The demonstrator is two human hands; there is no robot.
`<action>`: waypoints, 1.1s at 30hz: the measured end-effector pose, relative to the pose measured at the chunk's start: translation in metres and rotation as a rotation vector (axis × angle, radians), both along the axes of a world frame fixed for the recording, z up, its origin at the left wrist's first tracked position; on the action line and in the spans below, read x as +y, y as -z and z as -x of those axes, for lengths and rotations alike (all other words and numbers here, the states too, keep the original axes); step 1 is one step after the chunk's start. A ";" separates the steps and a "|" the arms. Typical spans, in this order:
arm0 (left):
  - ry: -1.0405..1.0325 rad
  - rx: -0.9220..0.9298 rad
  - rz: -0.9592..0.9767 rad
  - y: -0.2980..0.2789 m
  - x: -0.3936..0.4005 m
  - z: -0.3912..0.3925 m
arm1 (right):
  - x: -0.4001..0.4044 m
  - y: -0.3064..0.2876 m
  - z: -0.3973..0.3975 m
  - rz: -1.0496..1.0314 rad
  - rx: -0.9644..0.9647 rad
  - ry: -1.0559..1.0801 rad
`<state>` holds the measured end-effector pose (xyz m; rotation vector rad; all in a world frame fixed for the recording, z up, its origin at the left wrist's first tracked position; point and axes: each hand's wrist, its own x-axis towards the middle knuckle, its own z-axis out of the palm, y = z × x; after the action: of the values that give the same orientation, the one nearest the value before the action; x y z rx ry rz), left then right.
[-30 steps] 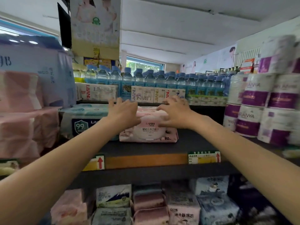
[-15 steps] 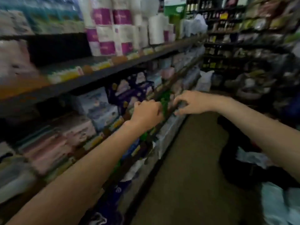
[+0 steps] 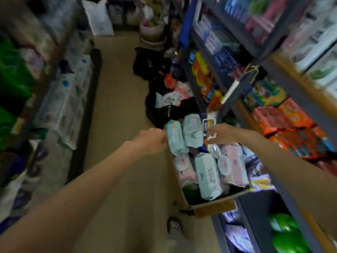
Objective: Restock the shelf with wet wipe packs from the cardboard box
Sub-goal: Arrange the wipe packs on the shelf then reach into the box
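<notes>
Cardboard box [image 3: 213, 207]: holds teal and pink wet wipe packs [image 3: 207, 176].
Left hand [image 3: 153, 141]: clenched, touching a teal pack [image 3: 176, 136] at 12 o'clock.
Right hand [image 3: 220, 135]: grasp cannot be told.

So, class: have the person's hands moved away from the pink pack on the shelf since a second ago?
Yes. Both hands have left the shelf; the left hand and right hand now reach down over the cardboard box on the floor.

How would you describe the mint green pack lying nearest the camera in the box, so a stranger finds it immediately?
Find the cardboard box on the floor beside the right-hand shelving. Near its front edge lies one mint green pack, lengthwise. Pink packs flank it, and two other green packs lie farther back.
</notes>
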<state>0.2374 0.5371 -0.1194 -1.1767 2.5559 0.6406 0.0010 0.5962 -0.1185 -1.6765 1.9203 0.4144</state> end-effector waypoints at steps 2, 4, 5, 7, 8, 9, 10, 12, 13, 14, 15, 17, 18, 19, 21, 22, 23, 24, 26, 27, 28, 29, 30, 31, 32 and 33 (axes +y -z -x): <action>0.026 -0.007 -0.084 0.023 -0.002 0.042 | 0.006 0.021 0.038 0.012 -0.001 0.054; 0.008 -0.001 -0.162 0.041 -0.004 0.076 | 0.004 0.043 0.067 0.055 -0.030 0.083; -0.014 0.005 -0.184 0.049 -0.008 0.089 | -0.001 0.053 0.077 0.073 -0.041 0.088; -0.057 0.015 -0.199 0.060 -0.015 0.110 | -0.015 0.074 0.091 0.123 -0.087 0.096; -0.077 0.012 -0.201 0.064 -0.018 0.117 | -0.023 0.086 0.094 0.135 -0.101 0.085; -0.098 0.006 -0.208 0.069 -0.022 0.122 | -0.032 0.098 0.096 0.139 -0.105 0.070; -0.120 -0.002 -0.215 0.074 -0.026 0.125 | -0.041 0.110 0.096 0.152 -0.114 0.043; -0.171 -0.019 -0.218 0.084 -0.034 0.127 | -0.059 0.130 0.089 0.159 -0.131 -0.032; -0.204 -0.018 -0.221 0.087 -0.038 0.127 | -0.067 0.138 0.083 0.164 -0.113 -0.086; -0.243 -0.004 -0.237 0.089 -0.041 0.127 | -0.073 0.146 0.077 0.172 -0.070 -0.157; -0.286 0.015 -0.270 0.091 -0.043 0.126 | -0.077 0.153 0.069 0.184 -0.002 -0.222; -0.353 0.026 -0.324 0.093 -0.044 0.124 | -0.080 0.163 0.054 0.221 0.128 -0.298; -0.379 0.026 -0.339 0.094 -0.045 0.122 | -0.082 0.169 0.050 0.263 0.178 -0.323; -0.397 0.027 -0.349 0.095 -0.046 0.120 | -0.085 0.171 0.047 0.268 0.215 -0.336; -0.402 0.026 -0.348 0.096 -0.049 0.116 | -0.090 0.181 0.048 0.367 0.271 -0.382; -0.395 0.021 -0.342 0.095 -0.050 0.113 | -0.093 0.184 0.049 0.416 0.250 -0.389; -0.393 0.017 -0.330 0.094 -0.051 0.109 | -0.095 0.182 0.050 0.444 0.215 -0.380; -0.393 0.020 -0.312 0.093 -0.053 0.106 | -0.096 0.180 0.052 0.447 0.167 -0.358; -0.403 0.036 -0.275 0.092 -0.056 0.099 | -0.100 0.166 0.056 0.391 0.082 -0.255; -0.412 0.041 -0.265 0.092 -0.057 0.096 | -0.105 0.159 0.058 0.412 0.068 -0.191; -0.420 0.038 -0.262 0.090 -0.058 0.093 | -0.110 0.150 0.061 0.427 0.003 -0.117; -0.427 0.034 -0.263 0.089 -0.060 0.092 | -0.116 0.134 0.061 0.433 -0.058 -0.068; -0.436 0.038 -0.268 0.087 -0.061 0.091 | -0.121 0.116 0.058 0.464 -0.117 -0.036; -0.454 0.057 -0.281 0.083 -0.061 0.089 | -0.126 0.097 0.052 0.498 -0.168 -0.035; -0.482 0.089 -0.298 0.078 -0.061 0.088 | -0.133 0.080 0.043 0.521 -0.213 -0.049; -0.520 0.138 -0.319 0.073 -0.060 0.085 | -0.138 0.062 0.030 0.528 -0.245 -0.064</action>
<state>0.1523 0.4771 -0.1928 -1.7294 2.1272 1.2267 -0.0292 0.4578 -0.1803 -2.0039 1.8934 -0.2964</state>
